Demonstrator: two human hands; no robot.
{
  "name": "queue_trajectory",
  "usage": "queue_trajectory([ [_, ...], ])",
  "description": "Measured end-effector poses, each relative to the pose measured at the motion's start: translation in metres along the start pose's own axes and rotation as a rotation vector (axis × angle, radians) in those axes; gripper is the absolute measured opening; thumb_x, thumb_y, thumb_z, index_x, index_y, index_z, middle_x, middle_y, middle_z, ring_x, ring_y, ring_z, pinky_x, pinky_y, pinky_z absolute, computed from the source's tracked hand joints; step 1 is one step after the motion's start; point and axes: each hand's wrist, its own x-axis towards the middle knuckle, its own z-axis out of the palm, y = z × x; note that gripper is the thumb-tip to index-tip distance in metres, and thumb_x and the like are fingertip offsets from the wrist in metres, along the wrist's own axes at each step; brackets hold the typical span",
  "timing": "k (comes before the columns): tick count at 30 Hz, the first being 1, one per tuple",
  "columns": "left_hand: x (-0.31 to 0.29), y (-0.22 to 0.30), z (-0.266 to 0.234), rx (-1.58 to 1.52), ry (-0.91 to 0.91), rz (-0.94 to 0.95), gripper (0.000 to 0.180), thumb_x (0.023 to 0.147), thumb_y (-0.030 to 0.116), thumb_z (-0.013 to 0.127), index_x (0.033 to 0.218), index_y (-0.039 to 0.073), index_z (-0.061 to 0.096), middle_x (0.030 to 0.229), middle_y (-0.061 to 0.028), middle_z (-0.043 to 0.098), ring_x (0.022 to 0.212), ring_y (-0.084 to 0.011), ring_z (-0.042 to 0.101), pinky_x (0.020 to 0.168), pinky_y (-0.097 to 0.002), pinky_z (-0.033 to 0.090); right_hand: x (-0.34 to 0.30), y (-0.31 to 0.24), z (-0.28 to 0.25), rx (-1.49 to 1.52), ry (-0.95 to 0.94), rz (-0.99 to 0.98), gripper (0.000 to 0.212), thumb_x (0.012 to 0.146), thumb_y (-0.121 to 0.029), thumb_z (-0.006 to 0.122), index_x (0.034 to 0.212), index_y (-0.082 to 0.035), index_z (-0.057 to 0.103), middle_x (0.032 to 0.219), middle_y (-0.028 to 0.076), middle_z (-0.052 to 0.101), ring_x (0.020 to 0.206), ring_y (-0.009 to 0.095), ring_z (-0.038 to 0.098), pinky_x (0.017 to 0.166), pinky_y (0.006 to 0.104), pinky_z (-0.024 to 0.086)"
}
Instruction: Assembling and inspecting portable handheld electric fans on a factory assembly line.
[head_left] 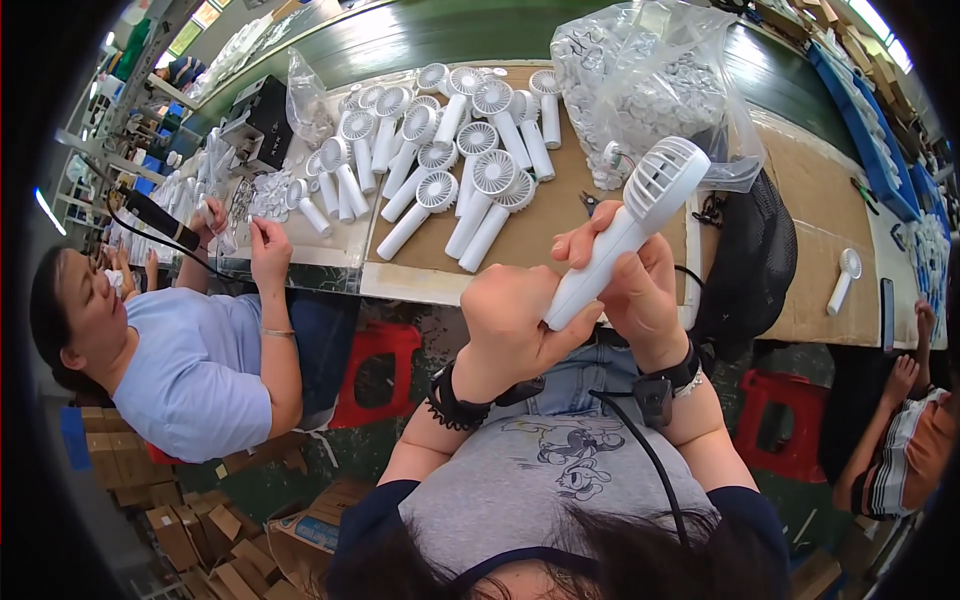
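Note:
A white handheld fan is held up in front of my chest, tilted, its slotted round head toward the upper right. Its handle's lower end lies in my left hand, the thumb pressed along it. Around the upper part of the handle, just below the head, my right hand has its fingers closed. On the table beyond my hands lies a heap of similar white fans, handles mostly toward me. A loose small white part with thin wires sits near the fan head.
A clear plastic bag of white parts stands behind the fan, with a black mesh bag at the table edge. One fan lies far right. Co-workers sit on both sides; red stools stand below. A green conveyor belt runs behind.

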Motion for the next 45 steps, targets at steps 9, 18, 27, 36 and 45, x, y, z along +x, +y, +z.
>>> queue_trajectory([
  [9, -0.002, -0.005, 0.004, -0.051, 0.075, 0.017, 0.027, 0.067, 0.025, 0.067, 0.057, 0.008, 0.049, 0.048, -0.0018, 0.044, 0.038, -0.0183, 0.041, 0.039, -0.0279, 0.028, 0.005, 0.007, 0.009, 0.022, 0.028, -0.035, 0.038, 0.081, -0.031, 0.057, 0.103, -0.005, 0.041, 0.079, 0.005, 0.051, 0.084, 0.018, 0.051, 0.094, 0.0401, 0.03],
  [18, -0.022, -0.02, 0.006, -0.152, 0.017, -0.174, 0.024, 0.073, 0.025, 0.062, 0.065, 0.006, 0.052, 0.05, -0.0065, 0.046, 0.04, -0.0196, 0.045, 0.042, -0.0282, 0.032, 0.0, 0.029, 0.011, 0.036, 0.137, 0.037, 0.038, 0.082, -0.026, 0.056, 0.107, -0.002, 0.041, 0.083, 0.006, 0.053, 0.087, 0.019, 0.052, 0.092, 0.0383, 0.034],
  [27, -0.049, -0.051, -0.027, -0.763, 0.371, -0.803, 0.029, 0.089, 0.028, 0.044, 0.069, 0.007, 0.048, 0.05, 0.0016, 0.038, 0.043, -0.004, 0.033, 0.04, -0.0207, 0.026, 0.01, 0.022, 0.019, -0.28, 0.068, 0.098, 0.036, 0.082, -0.023, 0.054, 0.107, 0.001, 0.043, 0.1, 0.015, 0.052, 0.089, 0.019, 0.052, 0.079, 0.0331, 0.043],
  [36, -0.06, -0.06, -0.037, -0.821, 0.318, -0.656, 0.038, 0.091, 0.035, 0.037, 0.066, 0.007, 0.042, 0.048, 0.0045, 0.035, 0.04, -0.0026, 0.028, 0.038, -0.0183, 0.02, 0.001, -0.074, 0.091, 0.188, -0.269, -0.341, 0.008, 0.08, -0.009, 0.049, 0.085, -0.008, 0.042, 0.068, 0.018, 0.055, 0.04, 0.026, 0.047, 0.039, 0.0348, 0.043],
  [45, -0.051, -0.05, -0.03, -0.846, 0.253, -0.522, 0.041, 0.089, 0.04, 0.039, 0.068, 0.006, 0.044, 0.048, 0.0035, 0.036, 0.04, -0.0024, 0.028, 0.037, -0.0182, 0.019, -0.02, -0.097, 0.105, 0.21, -0.453, -0.174, 0.012, 0.08, -0.008, 0.055, 0.084, -0.01, 0.044, 0.081, 0.006, 0.063, 0.037, 0.012, 0.03, 0.036, 0.0232, 0.024],
])
